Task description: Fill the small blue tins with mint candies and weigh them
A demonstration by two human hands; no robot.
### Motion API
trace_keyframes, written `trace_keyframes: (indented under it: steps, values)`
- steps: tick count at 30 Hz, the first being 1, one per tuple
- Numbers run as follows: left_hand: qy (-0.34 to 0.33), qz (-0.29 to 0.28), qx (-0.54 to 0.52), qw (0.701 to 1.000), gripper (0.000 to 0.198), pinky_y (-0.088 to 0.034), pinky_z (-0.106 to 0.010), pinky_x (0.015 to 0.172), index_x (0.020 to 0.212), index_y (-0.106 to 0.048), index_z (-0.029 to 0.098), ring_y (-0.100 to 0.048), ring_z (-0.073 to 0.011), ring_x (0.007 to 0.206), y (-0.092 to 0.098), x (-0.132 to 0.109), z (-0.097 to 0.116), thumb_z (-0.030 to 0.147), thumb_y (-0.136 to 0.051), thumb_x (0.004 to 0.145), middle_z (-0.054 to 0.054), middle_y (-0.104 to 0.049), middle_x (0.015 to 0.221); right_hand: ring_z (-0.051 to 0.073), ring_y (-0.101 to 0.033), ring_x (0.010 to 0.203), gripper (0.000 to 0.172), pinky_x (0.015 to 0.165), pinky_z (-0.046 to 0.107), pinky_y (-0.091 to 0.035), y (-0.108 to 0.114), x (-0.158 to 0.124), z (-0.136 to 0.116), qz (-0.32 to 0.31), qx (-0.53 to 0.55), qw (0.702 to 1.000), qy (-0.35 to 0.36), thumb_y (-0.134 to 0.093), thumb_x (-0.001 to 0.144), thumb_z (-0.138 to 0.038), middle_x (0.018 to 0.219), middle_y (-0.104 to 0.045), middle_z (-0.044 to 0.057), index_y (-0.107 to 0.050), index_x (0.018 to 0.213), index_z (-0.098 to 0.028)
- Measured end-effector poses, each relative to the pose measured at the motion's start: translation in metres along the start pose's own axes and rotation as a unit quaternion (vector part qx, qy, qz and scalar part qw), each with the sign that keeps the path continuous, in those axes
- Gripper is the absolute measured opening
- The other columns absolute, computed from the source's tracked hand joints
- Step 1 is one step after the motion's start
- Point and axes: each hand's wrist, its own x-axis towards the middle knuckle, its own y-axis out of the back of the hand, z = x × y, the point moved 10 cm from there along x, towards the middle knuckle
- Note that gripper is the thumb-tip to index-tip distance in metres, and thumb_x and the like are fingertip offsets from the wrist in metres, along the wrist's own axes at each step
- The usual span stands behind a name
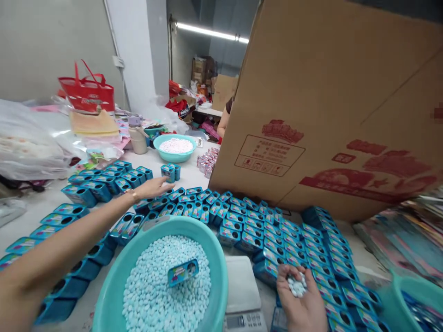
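With twelve o'clock straight ahead from the middle of the view, the work with pellets and tins seems partway along, though how much is finished is hard to judge: rows of blue tins [292,246] crowd four o'clock and more stand around eight, their round top openings dark, so whether they hold anything cannot be told. At seven o'clock the turquoise basin [216,258] carries plenty of pale blue pellets [148,276], suggesting that much of the supply is left, and one tin [183,272] rests tilted among them. The right hand [301,299], at five, is palm up, its fingers curled into a cup around a small heap of pellets; the scale [242,281] sits near six. The left hand [154,188], towards nine, stretches its fingers to a pair of upright tins [168,173], and whether they grip or even touch one I cannot tell
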Motion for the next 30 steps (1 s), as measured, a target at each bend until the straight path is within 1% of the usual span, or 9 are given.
trace_keyframes:
  steps: [3,6,10,14,18,22,26,28,30]
  values:
    - [-0.057,-0.071,-0.004,0.996,0.075,-0.038,-0.039,0.104,0.14,-0.038,0.014,-0.05,-0.0268,0.124,-0.028,-0.047,0.057,0.064,-0.046,0.085,-0.011,-0.05,0.14,0.005,-0.045,0.049,0.018,0.051,0.02,-0.052,-0.005,0.002,0.011,-0.036,0.024,0.999,-0.025,-0.039,0.091,-0.016,0.059,-0.039,-0.008,-0.048,0.076,-0.019]
    - [-0.123,-0.143,0.021,0.982,0.088,-0.036,-0.045,0.106,0.143,-0.036,0.024,-0.047,-0.0314,0.128,-0.083,-0.116,0.116,0.062,-0.066,0.069,-0.01,-0.048,0.143,0.006,-0.044,0.051,0.015,0.048,0.018,-0.047,-0.011,0.0,0.021,-0.074,0.037,0.995,-0.062,-0.042,0.09,-0.017,0.059,-0.037,-0.008,-0.046,0.075,-0.019]
    - [-0.083,-0.178,0.093,0.976,0.055,-0.034,-0.055,0.104,0.131,-0.047,0.018,-0.06,-0.0318,0.113,-0.14,-0.166,0.131,0.031,-0.06,0.08,-0.015,-0.063,0.123,0.006,-0.043,0.051,0.012,0.048,0.017,-0.045,-0.009,-0.003,0.017,-0.107,0.032,0.991,-0.077,-0.048,0.086,-0.015,0.059,-0.036,-0.009,-0.043,0.076,-0.02]
    - [-0.103,-0.081,0.07,0.989,0.041,-0.038,-0.05,0.1,0.127,-0.049,0.023,-0.063,-0.0285,0.106,-0.103,-0.147,0.158,0.038,-0.05,0.088,-0.008,-0.068,0.116,0.006,-0.043,0.052,0.017,0.048,0.016,-0.044,-0.003,-0.007,-0.007,-0.163,0.015,0.985,-0.059,-0.056,0.081,-0.015,0.06,-0.038,-0.009,-0.041,0.076,-0.02]
    - [-0.168,-0.029,0.048,0.984,0.047,-0.034,-0.048,0.103,0.13,-0.047,0.027,-0.064,-0.0267,0.104,-0.071,-0.116,0.228,0.049,-0.05,0.088,-0.005,-0.068,0.115,0.004,-0.042,0.051,0.023,0.049,0.014,-0.041,0.0,-0.012,-0.027,-0.223,-0.027,0.974,-0.018,-0.063,0.077,-0.018,0.058,-0.037,-0.01,-0.041,0.074,-0.021]
    - [-0.242,-0.086,0.023,0.966,0.046,-0.024,-0.052,0.109,0.132,-0.045,0.024,-0.065,-0.025,0.103,-0.122,-0.105,0.294,0.038,-0.051,0.088,-0.006,-0.069,0.113,0.004,-0.038,0.048,0.016,0.045,0.013,-0.037,0.006,-0.016,-0.036,-0.21,0.009,0.978,-0.009,-0.058,0.083,-0.022,0.058,-0.037,-0.01,-0.043,0.076,-0.02]
    - [-0.255,-0.159,0.043,0.953,0.042,-0.017,-0.058,0.11,0.128,-0.048,0.018,-0.064,-0.027,0.105,-0.196,-0.102,0.31,0.027,-0.051,0.087,-0.012,-0.069,0.113,0.004,-0.035,0.045,0.014,0.04,0.014,-0.031,0.012,-0.021,-0.044,-0.184,0.059,0.981,-0.008,-0.052,0.087,-0.028,0.06,-0.04,-0.009,-0.046,0.079,-0.019]
    - [-0.247,-0.169,0.056,0.953,0.051,-0.017,-0.059,0.11,0.134,-0.041,0.018,-0.061,-0.0287,0.111,-0.21,-0.101,0.306,0.028,-0.053,0.086,-0.015,-0.064,0.123,0.005,-0.036,0.046,0.015,0.041,0.015,-0.032,0.012,-0.024,-0.047,-0.188,0.051,0.981,0.004,-0.053,0.087,-0.031,0.059,-0.04,-0.009,-0.047,0.079,-0.02]
    - [-0.238,-0.128,0.065,0.961,0.072,-0.016,-0.062,0.11,0.144,-0.026,0.017,-0.049,-0.0326,0.126,-0.198,-0.098,0.3,0.035,-0.058,0.083,-0.019,-0.048,0.141,0.005,-0.039,0.048,0.017,0.044,0.016,-0.034,0.012,-0.024,-0.046,-0.185,0.03,0.982,0.009,-0.056,0.085,-0.032,0.059,-0.041,-0.009,-0.047,0.078,-0.02]
